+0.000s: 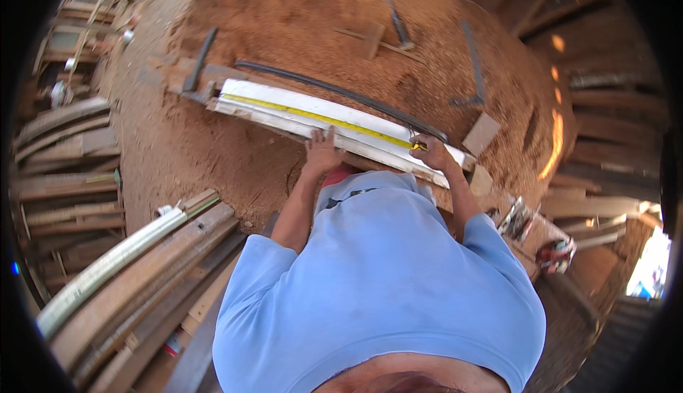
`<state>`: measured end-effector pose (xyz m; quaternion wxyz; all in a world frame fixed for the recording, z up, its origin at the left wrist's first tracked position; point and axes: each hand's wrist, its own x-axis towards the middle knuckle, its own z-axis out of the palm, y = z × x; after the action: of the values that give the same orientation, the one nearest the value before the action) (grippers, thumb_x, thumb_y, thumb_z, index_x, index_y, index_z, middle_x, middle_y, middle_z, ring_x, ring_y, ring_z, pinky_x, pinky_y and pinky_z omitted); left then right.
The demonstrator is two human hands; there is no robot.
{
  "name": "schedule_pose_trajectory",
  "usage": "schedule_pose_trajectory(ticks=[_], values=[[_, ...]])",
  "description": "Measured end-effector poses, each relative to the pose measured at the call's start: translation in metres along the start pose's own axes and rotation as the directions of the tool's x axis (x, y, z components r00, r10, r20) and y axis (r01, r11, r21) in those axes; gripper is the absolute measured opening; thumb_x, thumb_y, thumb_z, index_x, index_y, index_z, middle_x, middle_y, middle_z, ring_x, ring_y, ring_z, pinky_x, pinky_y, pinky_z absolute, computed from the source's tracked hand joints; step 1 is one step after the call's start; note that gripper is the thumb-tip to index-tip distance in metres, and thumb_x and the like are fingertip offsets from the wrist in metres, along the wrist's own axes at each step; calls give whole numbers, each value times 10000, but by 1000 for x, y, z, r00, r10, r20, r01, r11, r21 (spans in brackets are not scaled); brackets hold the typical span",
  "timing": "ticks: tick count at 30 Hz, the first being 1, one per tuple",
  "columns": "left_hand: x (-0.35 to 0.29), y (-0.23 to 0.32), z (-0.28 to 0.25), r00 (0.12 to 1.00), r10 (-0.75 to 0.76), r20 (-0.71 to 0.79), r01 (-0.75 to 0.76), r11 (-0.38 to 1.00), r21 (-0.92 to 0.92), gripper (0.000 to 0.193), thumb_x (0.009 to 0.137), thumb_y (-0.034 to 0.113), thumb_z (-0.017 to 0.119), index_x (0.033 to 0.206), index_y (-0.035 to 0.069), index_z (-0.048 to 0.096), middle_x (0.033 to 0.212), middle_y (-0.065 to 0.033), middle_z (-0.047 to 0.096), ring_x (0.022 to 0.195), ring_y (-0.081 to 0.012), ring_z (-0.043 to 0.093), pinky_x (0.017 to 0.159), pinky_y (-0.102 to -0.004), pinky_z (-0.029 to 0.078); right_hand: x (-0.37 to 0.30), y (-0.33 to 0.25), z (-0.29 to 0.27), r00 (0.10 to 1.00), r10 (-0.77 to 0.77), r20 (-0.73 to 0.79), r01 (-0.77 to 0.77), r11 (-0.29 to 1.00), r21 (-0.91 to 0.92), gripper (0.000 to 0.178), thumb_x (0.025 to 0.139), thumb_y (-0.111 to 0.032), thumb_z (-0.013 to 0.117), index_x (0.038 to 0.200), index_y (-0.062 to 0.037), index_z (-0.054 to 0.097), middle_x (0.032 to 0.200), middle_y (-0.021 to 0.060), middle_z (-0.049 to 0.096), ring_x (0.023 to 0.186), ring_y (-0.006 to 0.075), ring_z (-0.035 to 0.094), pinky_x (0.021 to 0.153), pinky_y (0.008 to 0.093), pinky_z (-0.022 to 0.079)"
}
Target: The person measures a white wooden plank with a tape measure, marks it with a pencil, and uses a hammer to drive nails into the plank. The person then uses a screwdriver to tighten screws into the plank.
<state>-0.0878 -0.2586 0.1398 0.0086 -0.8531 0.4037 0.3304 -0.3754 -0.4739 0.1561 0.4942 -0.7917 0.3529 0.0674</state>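
Note:
A long white board (270,95) lies slantwise in front of me on a wooden support. Along it runs the yellow blade of a tape measure (320,117), drawn out from the board's far left end to my right hand (432,155). That hand is closed round the tape measure's body, which its fingers mostly cover. My left hand (324,151) rests on the near edge of the board around its middle, fingers spread, holding nothing. Just behind the board a dark, narrow strip (334,96) lies parallel to it.
Reddish sawdust (299,16) covers the ground ahead, with a hammer-like tool (400,23) and a dark metal square (475,65) on it. Stacked planks (142,272) stand at the lower left, more timber (612,122) at the right. A wood offcut (482,134) sits by the board's right end.

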Motion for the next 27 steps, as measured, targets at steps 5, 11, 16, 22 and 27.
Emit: schedule_pose_trajectory(ticks=[5, 11, 16, 22, 27], values=[[0, -6, -4, 998, 20, 55, -21, 1000, 15, 962, 897, 483, 649, 1621, 98, 145, 1620, -351, 146, 1526, -494, 99, 1220, -593, 164, -59, 66, -24, 982, 84, -167, -92, 995, -41, 428, 785, -215, 782, 1178, -59, 720, 1128, 174, 725, 1046, 307, 693, 960, 383, 522], [11, -12, 3, 995, 73, 66, -78, 994, 75, 961, 912, 465, 648, 1620, 83, 122, 1611, -372, 133, 1522, -505, 96, 1214, -582, 206, -117, 120, -41, 898, 387, -211, -364, 921, 140, 425, 760, -83, 748, 1181, -40, 706, 914, 131, 727, 775, 243, 709, 745, 372, 571], [13, -9, -4, 992, 81, 102, -89, 993, 80, 974, 915, 463, 649, 1616, 61, 106, 1595, -393, 146, 1510, -529, 101, 1223, -544, 217, -128, 143, -34, 857, 313, -409, -342, 940, 4, 452, 630, -120, 777, 1079, -76, 743, 963, 180, 728, 920, 324, 710, 843, 404, 554], [15, -15, -3, 989, 99, 109, -107, 991, 75, 995, 904, 474, 656, 1609, 35, 107, 1572, -425, 159, 1490, -567, 114, 1231, -530, 207, -128, 119, -41, 847, 328, -419, -387, 920, -61, 464, 609, -138, 766, 1069, -77, 741, 1036, 186, 719, 1025, 366, 675, 920, 440, 532], [16, -19, 3, 989, 117, 86, -123, 990, 69, 989, 904, 479, 650, 1608, 36, 114, 1570, -428, 163, 1486, -574, 111, 1234, -526, 197, -126, 132, -42, 845, 357, -398, -413, 909, -62, 494, 613, -172, 774, 1097, -76, 739, 1086, 185, 716, 1079, 374, 658, 957, 441, 522]])
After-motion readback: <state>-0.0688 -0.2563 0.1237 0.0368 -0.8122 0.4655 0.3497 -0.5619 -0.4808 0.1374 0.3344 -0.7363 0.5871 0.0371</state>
